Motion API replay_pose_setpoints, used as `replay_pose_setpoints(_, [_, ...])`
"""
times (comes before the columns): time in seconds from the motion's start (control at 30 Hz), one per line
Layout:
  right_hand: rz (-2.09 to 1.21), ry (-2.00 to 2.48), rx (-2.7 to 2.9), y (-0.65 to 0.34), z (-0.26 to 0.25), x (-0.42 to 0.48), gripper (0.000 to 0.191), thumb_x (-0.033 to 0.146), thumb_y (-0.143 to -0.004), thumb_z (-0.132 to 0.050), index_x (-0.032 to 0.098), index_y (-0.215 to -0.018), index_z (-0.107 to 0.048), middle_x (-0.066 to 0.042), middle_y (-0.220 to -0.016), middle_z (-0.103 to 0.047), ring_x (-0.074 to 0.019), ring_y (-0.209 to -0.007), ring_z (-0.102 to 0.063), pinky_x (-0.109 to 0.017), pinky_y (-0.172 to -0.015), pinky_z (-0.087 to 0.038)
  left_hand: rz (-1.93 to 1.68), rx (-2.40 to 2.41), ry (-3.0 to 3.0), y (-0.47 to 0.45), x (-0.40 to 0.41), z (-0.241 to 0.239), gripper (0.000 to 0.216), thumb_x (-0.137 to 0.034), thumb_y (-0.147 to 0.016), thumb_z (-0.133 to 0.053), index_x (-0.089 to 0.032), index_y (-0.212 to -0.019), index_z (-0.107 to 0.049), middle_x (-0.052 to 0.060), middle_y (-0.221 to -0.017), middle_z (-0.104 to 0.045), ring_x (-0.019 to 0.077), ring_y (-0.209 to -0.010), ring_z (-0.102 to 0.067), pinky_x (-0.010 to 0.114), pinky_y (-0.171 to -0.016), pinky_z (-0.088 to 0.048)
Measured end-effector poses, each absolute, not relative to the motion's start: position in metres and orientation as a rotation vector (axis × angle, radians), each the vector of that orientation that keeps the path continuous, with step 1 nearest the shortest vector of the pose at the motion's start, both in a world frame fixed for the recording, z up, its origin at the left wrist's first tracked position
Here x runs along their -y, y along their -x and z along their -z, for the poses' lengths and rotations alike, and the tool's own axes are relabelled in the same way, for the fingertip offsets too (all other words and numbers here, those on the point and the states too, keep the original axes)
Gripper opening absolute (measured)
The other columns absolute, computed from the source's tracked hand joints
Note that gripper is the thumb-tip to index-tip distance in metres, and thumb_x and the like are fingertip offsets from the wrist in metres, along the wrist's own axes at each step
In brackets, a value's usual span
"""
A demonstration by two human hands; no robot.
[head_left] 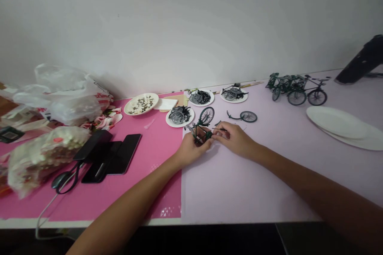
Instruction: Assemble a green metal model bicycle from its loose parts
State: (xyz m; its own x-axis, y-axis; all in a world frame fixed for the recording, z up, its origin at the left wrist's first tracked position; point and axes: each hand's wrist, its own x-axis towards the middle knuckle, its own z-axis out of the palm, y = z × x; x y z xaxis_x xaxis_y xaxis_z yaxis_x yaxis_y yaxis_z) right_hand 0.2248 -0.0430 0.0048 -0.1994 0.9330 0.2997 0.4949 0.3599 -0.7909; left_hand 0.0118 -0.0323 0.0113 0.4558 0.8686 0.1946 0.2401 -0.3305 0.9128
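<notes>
Both hands (left hand (190, 150), right hand (235, 138)) grip 1 toy bicycle (202, 125).

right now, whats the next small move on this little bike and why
Probably bring the loose wheel over: the half-built bike, held in the left hand with the right hand at it, shows only one wheel.
</notes>
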Motion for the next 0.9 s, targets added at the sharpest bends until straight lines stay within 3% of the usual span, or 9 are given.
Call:
replay_pose_setpoints(0.1, [-0.732, 1.235, 1.790, -0.223, -0.006, 0.044, 0.022, 0.041, -0.086, -0.073, 0.024, -0.085, -0.061, 0.000, -0.082, -0.067, -0.0160, -0.066, -0.051, -0.031, -0.061, -0.042, -0.909, -0.948, -1.828, -0.012, 0.033, -0.010, 0.040, -0.041, -0.086, -0.074, -0.015, -0.115, -0.062, 0.002, -0.085, -0.067, 0.0137, -0.071, -0.059, 0.026, -0.066, -0.048])
replay_pose_setpoints(0.23, [-0.932, 1.130, 1.593, -0.215, -0.008, 0.047, 0.034, 0.041, -0.082, -0.075, 0.024, -0.077, -0.047, -0.005, -0.098, -0.076, -0.0182, -0.075, -0.062, -0.032, -0.066, -0.049, -0.936, -0.965, -1.826, -0.012, 0.035, -0.009, 0.050, -0.042, -0.085, -0.075, -0.015, -0.124, -0.058, 0.005, -0.090, -0.070, 0.0166, -0.076, -0.064, 0.028, -0.067, -0.050])
replay_pose_setpoints(0.4, [-0.967, 1.119, 1.420, -0.209, -0.008, 0.047, 0.053, 0.044, -0.072, -0.084, 0.026, -0.071, -0.035, -0.007, -0.089, -0.077, -0.0238, -0.082, -0.071, -0.036, -0.068, -0.056, -0.931, -0.980, -1.855, -0.012, 0.035, -0.008, 0.034, -0.047, -0.087, -0.073, -0.015, -0.094, -0.064, 0.005, -0.087, -0.068, 0.0157, -0.075, -0.062, 0.027, -0.065, -0.050])
replay_pose_setpoints(0.47, [-0.976, 1.098, 1.388, -0.209, -0.006, 0.045, 0.056, 0.046, -0.070, -0.087, 0.026, -0.071, -0.035, -0.007, -0.086, -0.077, -0.0252, -0.083, -0.073, -0.039, -0.073, -0.059, -0.927, -0.974, -1.839, -0.012, 0.035, -0.009, 0.036, -0.048, -0.086, -0.074, -0.015, -0.092, -0.063, 0.005, -0.086, -0.068, 0.0159, -0.075, -0.063, 0.027, -0.066, -0.051])
replay_pose_setpoints(0.7, [-0.910, 1.065, 1.249, -0.216, -0.002, 0.038, 0.063, 0.053, -0.069, -0.089, 0.027, -0.075, -0.032, -0.008, -0.087, -0.078, -0.0268, -0.085, -0.076, -0.043, -0.080, -0.061, -1.019, -0.894, -1.734, -0.011, 0.029, -0.010, 0.060, -0.039, -0.081, -0.083, -0.017, -0.126, -0.051, 0.012, -0.114, -0.069, 0.0233, -0.108, -0.068, 0.042, -0.100, -0.053])
replay_pose_setpoints(0.8, [-0.838, 1.108, 1.157, -0.221, -0.002, 0.035, 0.064, 0.051, -0.070, -0.090, 0.028, -0.077, -0.031, -0.008, -0.087, -0.079, -0.0276, -0.086, -0.077, -0.044, -0.082, -0.062, -1.048, -0.975, -1.743, -0.012, 0.026, -0.005, 0.074, -0.038, -0.082, -0.082, -0.020, -0.144, -0.046, 0.018, -0.141, -0.060, 0.0248, -0.115, -0.066, 0.045, -0.102, -0.052])
replay_pose_setpoints(0.9, [-0.786, 1.158, 1.103, -0.227, 0.000, 0.031, 0.066, 0.052, -0.068, -0.091, 0.028, -0.077, -0.030, -0.008, -0.086, -0.079, -0.0286, -0.087, -0.078, -0.044, -0.081, -0.063, -1.088, -1.076, -1.782, -0.015, 0.027, -0.003, 0.075, -0.039, -0.083, -0.081, -0.021, -0.148, -0.047, 0.019, -0.149, -0.052, 0.0261, -0.118, -0.064, 0.043, -0.097, -0.055])
